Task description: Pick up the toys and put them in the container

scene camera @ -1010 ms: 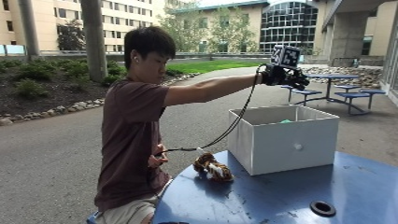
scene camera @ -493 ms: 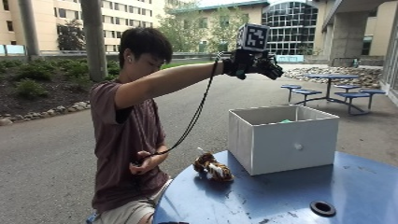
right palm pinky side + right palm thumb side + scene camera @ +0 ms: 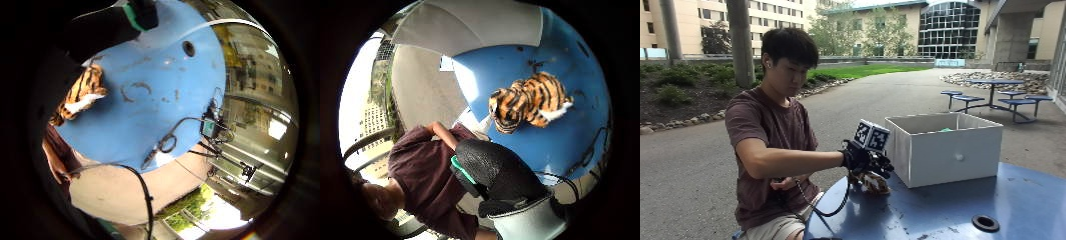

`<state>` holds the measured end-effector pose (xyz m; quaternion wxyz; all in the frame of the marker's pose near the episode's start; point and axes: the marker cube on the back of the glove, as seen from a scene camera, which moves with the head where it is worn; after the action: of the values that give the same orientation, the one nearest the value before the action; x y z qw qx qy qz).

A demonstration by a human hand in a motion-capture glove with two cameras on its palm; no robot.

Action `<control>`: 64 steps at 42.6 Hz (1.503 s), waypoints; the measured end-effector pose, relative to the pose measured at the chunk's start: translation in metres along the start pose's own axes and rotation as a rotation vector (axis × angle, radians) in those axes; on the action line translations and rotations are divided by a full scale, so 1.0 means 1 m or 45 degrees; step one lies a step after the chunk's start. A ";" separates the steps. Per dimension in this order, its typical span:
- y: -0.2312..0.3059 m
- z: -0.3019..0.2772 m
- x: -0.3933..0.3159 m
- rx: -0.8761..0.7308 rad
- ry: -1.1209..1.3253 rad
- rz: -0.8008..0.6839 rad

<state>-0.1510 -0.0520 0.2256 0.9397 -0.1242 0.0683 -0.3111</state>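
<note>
The gloved right hand (image 3: pixel 865 162) hangs just above the striped tiger toy (image 3: pixel 874 182), low in the middle of the frame, beside the white container (image 3: pixel 947 152) on the blue counter (image 3: pixel 946 210). I cannot tell how the fingers are set. Best to close round the tiger's body, then lift it over the container's wall. One tiger, one container.

tiger toy (image 3: pixel 874 182): mostly hidden behind the gloved right hand (image 3: pixel 863 161), just beside the white container (image 3: pixel 945 148)
container's inside: only a green scrap (image 3: pixel 945 129) shows above the rim
right hand's fingers: grip state cannot be told
table (image 3: pixel 953 210): cut off by the picture's edge
</note>
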 end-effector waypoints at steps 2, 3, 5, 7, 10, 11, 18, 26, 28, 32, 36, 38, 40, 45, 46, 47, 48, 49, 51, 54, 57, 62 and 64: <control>-0.011 0.030 -0.008 -0.047 0.015 -0.031; -0.016 0.042 -0.012 -0.061 0.038 -0.039; -0.026 0.062 -0.020 -0.063 0.093 -0.054; -0.034 0.071 -0.023 -0.031 0.131 -0.057; -0.039 0.075 -0.019 0.042 0.147 -0.041; -0.040 0.077 -0.018 0.078 0.147 -0.038; -0.055 0.089 -0.024 0.407 0.061 -0.030; -0.080 0.081 -0.023 0.722 -0.009 0.087; -0.087 0.075 -0.022 0.759 -0.008 0.124; -0.092 0.066 -0.023 0.684 -0.018 0.127; -0.079 0.052 -0.014 0.512 -0.070 0.099; -0.070 0.040 -0.004 0.468 -0.098 0.110; -0.061 0.026 0.006 0.455 -0.128 0.135; -0.045 -0.015 0.024 0.482 -0.174 0.201; -0.041 -0.025 0.028 0.492 -0.169 0.210; -0.037 -0.035 0.031 0.503 -0.161 0.217; -0.033 -0.045 0.034 0.515 -0.151 0.227; -0.030 -0.055 0.036 0.529 -0.142 0.240; -0.027 -0.071 0.037 0.556 -0.136 0.272; -0.019 -0.094 0.040 0.577 -0.121 0.291; 0.000 -0.141 0.050 0.594 -0.060 0.311; 0.024 -0.198 0.077 0.610 0.079 0.437; 0.021 -0.213 0.067 0.605 0.141 0.367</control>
<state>-0.1296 -0.1167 0.0119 0.9719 0.1279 0.0616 -0.1878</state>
